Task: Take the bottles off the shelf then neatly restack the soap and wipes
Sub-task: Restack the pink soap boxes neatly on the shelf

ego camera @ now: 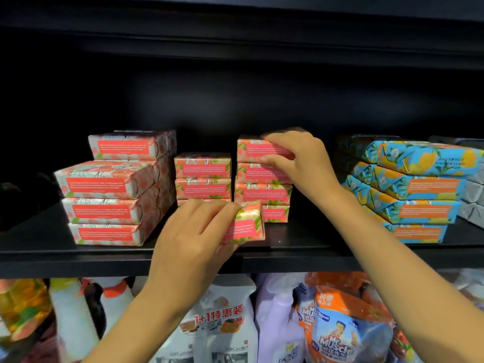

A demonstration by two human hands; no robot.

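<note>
The left hand (193, 239) has its grip closed round a tilted pink soap bar (247, 226) at the shelf (52, 258) front. Just up and right of it, the right hand (301, 161) pinches the top bar (252, 150) of a four-high stack.

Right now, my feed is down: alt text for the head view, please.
On a black shelf, the left hand holds a tilted pink floral soap bar at the front edge while the right hand grips the top bar of a pink stack. Larger pink packs stand left, blue-and-orange packs right, cleaner bottles below.
</note>
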